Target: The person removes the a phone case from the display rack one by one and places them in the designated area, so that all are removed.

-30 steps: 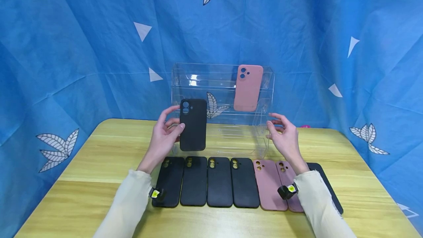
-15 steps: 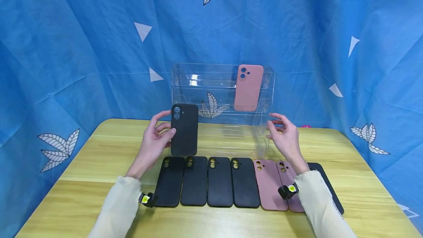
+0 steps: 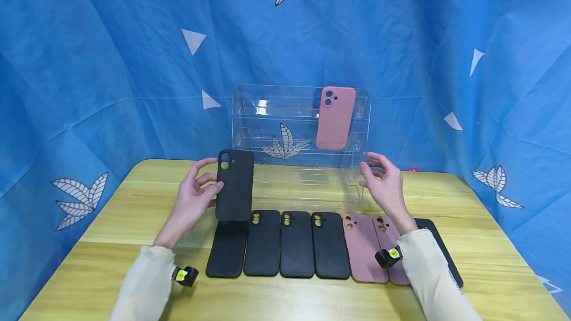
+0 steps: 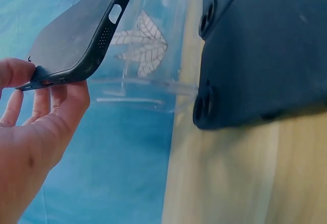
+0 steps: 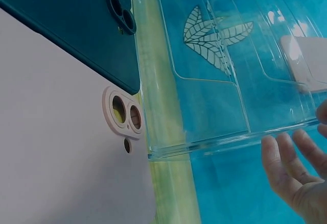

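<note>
My left hand (image 3: 192,199) grips a black phone case (image 3: 234,186) by its left edge, thumb on the near face and fingers behind. The case stands nearly upright, its lower end in front of the top of the leftmost black phone case (image 3: 226,254) lying on the table. In the left wrist view the held case (image 4: 76,35) tilts, its bottom edge between thumb and fingers. My right hand (image 3: 383,180) is at the right side of the clear display rack (image 3: 276,90), fingers loosely bent and apart; whether they touch it is unclear. A pink phone case (image 3: 336,118) leans on the rack's upper tier.
Along the front of the rack several phone cases lie in a row: black ones (image 3: 296,246), pink ones (image 3: 366,249), and another black case (image 3: 446,256) partly under the right sleeve. The wooden table (image 3: 116,212) meets a blue curtain (image 3: 134,53) behind.
My left hand has moved left and toward me, lowering the black phone case from in front of the rack to over the row's left end. My right hand stays put.
</note>
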A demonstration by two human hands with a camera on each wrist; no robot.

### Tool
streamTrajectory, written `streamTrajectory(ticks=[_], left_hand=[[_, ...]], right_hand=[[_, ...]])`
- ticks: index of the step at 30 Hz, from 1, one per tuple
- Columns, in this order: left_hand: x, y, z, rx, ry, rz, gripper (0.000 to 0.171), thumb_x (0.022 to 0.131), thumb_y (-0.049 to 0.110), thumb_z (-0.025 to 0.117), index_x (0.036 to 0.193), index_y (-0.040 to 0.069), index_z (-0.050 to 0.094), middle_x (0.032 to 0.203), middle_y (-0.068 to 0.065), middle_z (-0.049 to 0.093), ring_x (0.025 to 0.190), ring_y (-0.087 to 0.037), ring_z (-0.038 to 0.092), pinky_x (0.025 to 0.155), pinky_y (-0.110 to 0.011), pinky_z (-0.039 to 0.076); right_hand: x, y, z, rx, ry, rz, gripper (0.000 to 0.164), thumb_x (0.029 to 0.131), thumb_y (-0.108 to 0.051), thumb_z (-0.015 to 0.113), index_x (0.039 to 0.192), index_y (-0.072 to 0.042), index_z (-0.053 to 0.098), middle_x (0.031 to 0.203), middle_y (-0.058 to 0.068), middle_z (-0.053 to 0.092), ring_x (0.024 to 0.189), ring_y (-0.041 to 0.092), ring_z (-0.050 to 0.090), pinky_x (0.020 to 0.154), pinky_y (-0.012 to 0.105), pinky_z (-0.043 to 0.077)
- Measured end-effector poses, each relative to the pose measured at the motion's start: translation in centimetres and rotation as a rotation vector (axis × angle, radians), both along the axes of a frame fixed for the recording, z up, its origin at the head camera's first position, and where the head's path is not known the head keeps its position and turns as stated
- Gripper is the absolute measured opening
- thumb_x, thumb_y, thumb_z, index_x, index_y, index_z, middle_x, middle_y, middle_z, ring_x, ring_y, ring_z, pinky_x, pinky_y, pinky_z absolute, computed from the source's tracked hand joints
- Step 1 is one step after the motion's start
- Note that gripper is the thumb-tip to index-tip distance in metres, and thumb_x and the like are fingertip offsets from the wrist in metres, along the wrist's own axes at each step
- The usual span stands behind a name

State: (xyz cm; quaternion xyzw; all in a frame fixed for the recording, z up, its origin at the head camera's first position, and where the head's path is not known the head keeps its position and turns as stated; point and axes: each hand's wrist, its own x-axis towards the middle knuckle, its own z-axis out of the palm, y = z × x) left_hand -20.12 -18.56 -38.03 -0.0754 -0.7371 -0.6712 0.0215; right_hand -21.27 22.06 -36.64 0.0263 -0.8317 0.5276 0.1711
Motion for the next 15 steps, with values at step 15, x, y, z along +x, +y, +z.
streamTrajectory(ticks=[15], left_hand=[[1.1,-3.9,-1.0,-0.103,-0.060,0.001,0.053,0.103,0.005,0.053,0.149,0.022,0.036,0.100,0.007,0.064,0.084,-0.008,0.069,0.075,-0.034,0.063]], right_hand=[[-2.0,1.4,-2.6,0.012,-0.008,-0.015,0.039,0.105,-0.016,0.056,0.142,-0.004,0.056,0.122,0.024,0.064,0.089,-0.004,0.067,0.069,0.028,0.065]])
